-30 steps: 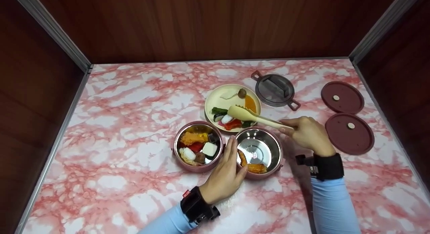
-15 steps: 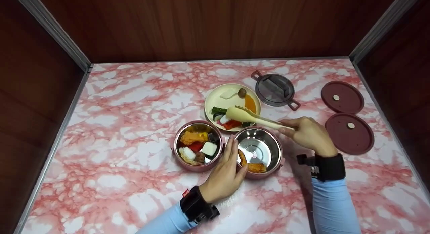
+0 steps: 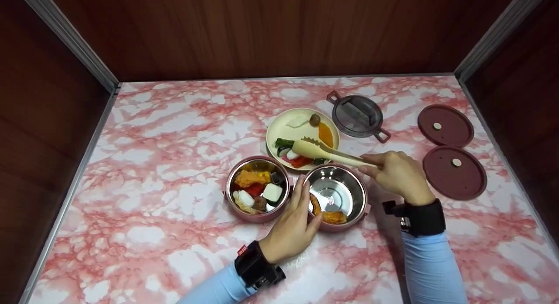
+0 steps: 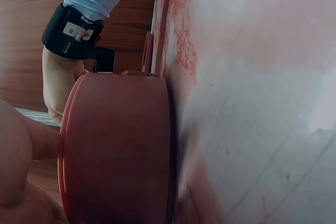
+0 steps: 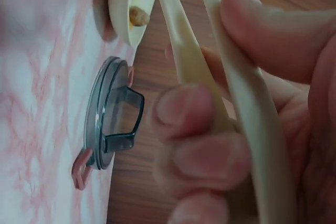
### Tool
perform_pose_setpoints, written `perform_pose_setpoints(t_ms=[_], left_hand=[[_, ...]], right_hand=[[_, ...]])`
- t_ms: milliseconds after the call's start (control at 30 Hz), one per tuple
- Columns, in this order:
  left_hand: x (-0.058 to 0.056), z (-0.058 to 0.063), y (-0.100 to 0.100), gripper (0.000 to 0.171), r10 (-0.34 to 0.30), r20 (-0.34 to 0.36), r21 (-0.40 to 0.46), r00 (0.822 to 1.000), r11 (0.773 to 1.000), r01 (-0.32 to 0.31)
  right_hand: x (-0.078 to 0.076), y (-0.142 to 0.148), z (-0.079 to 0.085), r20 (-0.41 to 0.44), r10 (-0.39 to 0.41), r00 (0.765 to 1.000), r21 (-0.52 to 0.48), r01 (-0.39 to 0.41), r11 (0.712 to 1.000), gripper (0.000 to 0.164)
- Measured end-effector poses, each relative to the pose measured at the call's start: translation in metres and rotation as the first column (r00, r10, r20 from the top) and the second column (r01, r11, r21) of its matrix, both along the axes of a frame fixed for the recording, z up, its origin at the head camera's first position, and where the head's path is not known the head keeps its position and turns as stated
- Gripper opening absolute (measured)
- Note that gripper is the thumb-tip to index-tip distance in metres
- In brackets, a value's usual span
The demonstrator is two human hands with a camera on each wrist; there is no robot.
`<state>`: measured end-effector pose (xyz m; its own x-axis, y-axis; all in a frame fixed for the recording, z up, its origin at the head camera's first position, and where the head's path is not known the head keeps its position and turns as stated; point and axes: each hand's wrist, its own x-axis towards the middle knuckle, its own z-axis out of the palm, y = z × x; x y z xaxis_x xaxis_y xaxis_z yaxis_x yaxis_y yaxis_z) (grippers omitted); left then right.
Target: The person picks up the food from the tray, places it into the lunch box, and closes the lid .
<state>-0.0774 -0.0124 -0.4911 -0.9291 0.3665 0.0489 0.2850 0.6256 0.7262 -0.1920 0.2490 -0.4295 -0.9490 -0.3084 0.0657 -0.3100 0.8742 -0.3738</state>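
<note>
My right hand (image 3: 399,175) grips cream tongs (image 3: 345,157), fingers curled round both arms in the right wrist view. The tong heads hang over the near part of a cream plate (image 3: 279,127). Beneath them lie green vegetables (image 3: 284,143), a white piece and a red piece (image 3: 300,162), partly hidden. My left hand (image 3: 290,234) rests straight-fingered along the left side of the right steel-lined pink bowl (image 3: 364,195), thumb at its near rim. Inside that bowl lie two browned orange pieces (image 3: 334,217). The bowl's outer wall (image 4: 118,145) fills much of the left wrist view.
Left of my hand stands another pink bowl (image 3: 231,208) with mixed food in it. A clear lid with two handles (image 3: 357,116) lies behind the plate's right side. Two maroon lids (image 3: 445,125) lie at the right. A meatball (image 3: 315,119) and orange slice (image 3: 325,135) are on the plate.
The tong heads have shifted slightly left over the plate and now look spread wider apart. My left hand and both bowls stay in place.
</note>
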Motion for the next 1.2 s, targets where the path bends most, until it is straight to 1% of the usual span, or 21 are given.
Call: perform_pose_setpoints(t_ms=[133, 333, 533, 700, 800, 933, 1033, 1200], left_hand=[[0.0, 0.0, 0.0, 0.082, 0.005, 0.009, -0.005, 1.0, 1.0, -0.005], [0.001, 0.0, 0.0, 0.081, 0.01, 0.007, -0.004, 1.0, 1.0, -0.009], [0.001, 0.0, 0.0, 0.081, -0.004, -0.014, -0.001, 1.0, 1.0, 0.004], [0.0, 0.0, 0.0, 0.08, -0.009, -0.035, -0.002, 0.999, 1.0, 0.009], [0.0, 0.0, 0.0, 0.08, -0.009, -0.038, -0.001, 0.999, 1.0, 0.009], [0.0, 0.0, -0.001, 0.081, -0.008, -0.026, 0.0, 1.0, 1.0, 0.008], [0.0, 0.0, 0.0, 0.081, -0.009, -0.025, -0.001, 1.0, 1.0, 0.009], [0.0, -0.002, 0.0, 0.081, -0.008, -0.041, -0.002, 0.999, 1.0, 0.008]], right_hand=[[0.001, 0.002, 0.003, 0.009, -0.038, 0.999, 0.011, 0.038, 0.999, 0.037], [0.0, 0.005, 0.006, 0.023, -0.054, 0.998, -0.009, 0.055, 0.998, 0.038], [0.002, 0.013, 0.01, 0.021, -0.084, 0.996, -0.023, 0.084, 0.996, 0.039], [0.001, 0.018, 0.009, 0.019, -0.082, 0.996, -0.015, 0.082, 0.997, 0.039], [-0.001, 0.019, 0.007, 0.048, -0.075, 0.996, -0.006, 0.075, 0.997, 0.043], [0.0, 0.021, 0.007, 0.11, -0.08, 0.991, -0.003, 0.081, 0.997, 0.047], [0.0, 0.022, 0.008, 0.145, -0.087, 0.986, -0.009, 0.089, 0.996, 0.047], [0.0, 0.018, 0.009, 0.139, -0.069, 0.988, 0.006, 0.069, 0.998, 0.049]])
